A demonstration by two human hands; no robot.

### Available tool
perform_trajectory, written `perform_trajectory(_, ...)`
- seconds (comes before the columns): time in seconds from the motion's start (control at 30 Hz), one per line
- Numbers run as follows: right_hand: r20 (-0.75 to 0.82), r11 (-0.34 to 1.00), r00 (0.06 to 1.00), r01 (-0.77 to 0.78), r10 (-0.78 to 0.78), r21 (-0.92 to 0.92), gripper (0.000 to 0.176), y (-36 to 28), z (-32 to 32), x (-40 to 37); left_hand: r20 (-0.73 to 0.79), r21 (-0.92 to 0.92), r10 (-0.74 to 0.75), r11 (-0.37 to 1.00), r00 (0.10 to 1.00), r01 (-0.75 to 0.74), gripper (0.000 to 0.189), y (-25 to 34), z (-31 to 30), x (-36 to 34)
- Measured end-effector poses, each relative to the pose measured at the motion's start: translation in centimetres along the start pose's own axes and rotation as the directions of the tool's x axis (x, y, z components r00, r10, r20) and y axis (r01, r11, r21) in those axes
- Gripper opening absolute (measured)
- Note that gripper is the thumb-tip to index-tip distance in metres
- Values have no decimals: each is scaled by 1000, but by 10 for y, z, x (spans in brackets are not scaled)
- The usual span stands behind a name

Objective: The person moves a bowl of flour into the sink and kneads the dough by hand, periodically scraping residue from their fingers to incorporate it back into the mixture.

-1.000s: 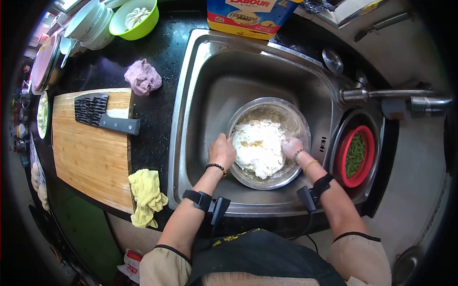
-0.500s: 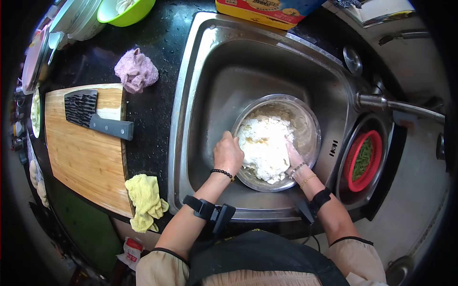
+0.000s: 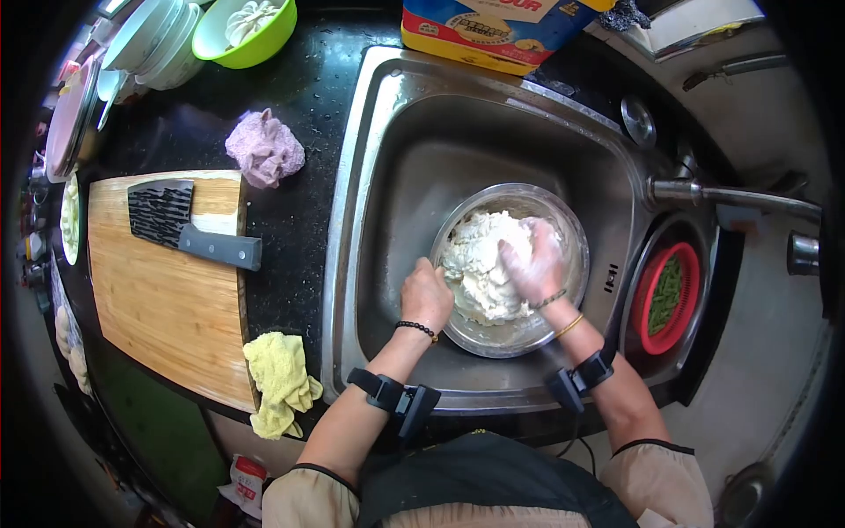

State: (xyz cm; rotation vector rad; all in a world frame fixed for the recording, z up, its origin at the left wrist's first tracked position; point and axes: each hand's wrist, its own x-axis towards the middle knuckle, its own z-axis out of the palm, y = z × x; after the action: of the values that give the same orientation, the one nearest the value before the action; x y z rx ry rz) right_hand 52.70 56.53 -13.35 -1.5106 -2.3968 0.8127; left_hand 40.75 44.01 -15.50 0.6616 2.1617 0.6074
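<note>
A shaggy lump of flour dough (image 3: 480,255) sits in the round metal mixing bowl (image 3: 574,255). The left hand (image 3: 427,295) has its fingers curled and clamped on the near-left part of the bowl's rim. The right hand (image 3: 534,264) is blurred on the right side of the dough inside the bowl, thumb and fingers apart; how deep they press, I cannot tell. The step in hand looks like kneading, and the dough still seems rough. A further push would call for a firm hold on the rim and loose bits pressed inward.

Around and beneath the bowl is the stainless-steel sink (image 3: 414,194). To the bowl's right, a red basket (image 3: 693,290) holds cut green beans (image 3: 664,297). Well to its left, a cleaver (image 3: 189,231) lies on a wooden cutting board (image 3: 158,308), with a yellow cloth (image 3: 282,383) at the board's near corner.
</note>
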Motion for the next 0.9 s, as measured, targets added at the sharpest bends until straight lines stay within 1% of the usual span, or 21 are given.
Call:
perform_trajectory(0.07, 1, 977, 979, 206, -206, -58, 39, -11, 1, -17, 6, -17, 2, 1000, 1000, -2, 18, 2, 0, -1)
perform_trajectory(0.1, 39, 945, 967, 254, -252, -204, 38, -11, 8, -30, 16, -15, -13, 1000, 1000, 13, 18, 3, -1, -1)
perform_trajectory(0.13, 36, 944, 967, 256, -254, -207, 38, -15, 9, -39, 22, -11, -29, 1000, 999, 29, 18, 4, -2, -1)
perform_trajectory(0.2, 101, 822, 879, 473, -466, -317, 35, -21, 12, -52, 25, -11, -36, 999, 999, 37, 17, 3, -1, 1)
perform_trajectory(0.23, 132, 799, 853, 519, -505, -304, 30, -21, 12, -56, 31, -10, -48, 999, 998, 48, 17, 2, 0, 1)
perform_trajectory(0.27, 135, 798, 853, 520, -504, -306, 30, -21, 15, -58, 33, -13, -49, 999, 998, 50, 17, 2, 0, 1)
perform_trajectory(0.37, 225, 759, 808, 589, -544, -278, 24, -19, 25, -64, 54, -35, -69, 997, 996, 71, 18, 4, -1, 1)
perform_trajectory(0.4, 226, 759, 809, 588, -543, -281, 24, -19, 26, -65, 57, -37, -80, 996, 995, 82, 18, 4, -1, 1)
perform_trajectory(0.47, 336, 686, 762, 646, -554, -334, 24, -19, 32, -66, 63, -38, -92, 995, 994, 94, 18, 4, -1, 2)
perform_trajectory(0.53, 358, 677, 751, 657, -555, -332, 25, -18, 41, -63, 73, -33, -119, 992, 990, 122, 18, 5, 0, 3)
perform_trajectory(0.6, 456, 660, 726, 675, -514, -331, 26, -14, 45, -57, 75, -26, -134, 990, 988, 136, 19, 5, -1, 3)
perform_trajectory(0.63, 466, 645, 708, 694, -530, -320, 27, -10, 47, -53, 85, -29, -136, 990, 987, 139, 19, 6, -3, 3)
perform_trajectory(0.73, 465, 633, 692, 711, -551, -307, 25, -2, 52, -44, 95, -33, -146, 988, 985, 150, 19, 7, -3, 2)
perform_trajectory(0.8, 450, 659, 705, 695, -548, -287, 22, 2, 57, -37, 34, -91, -99, 991, 995, 102, 20, 4, -1, 1)
perform_trajectory(0.9, 413, 673, 713, 690, -567, -266, 17, 9, 60, -28, 30, -70, -77, 994, 997, 79, 20, 3, 0, 1)
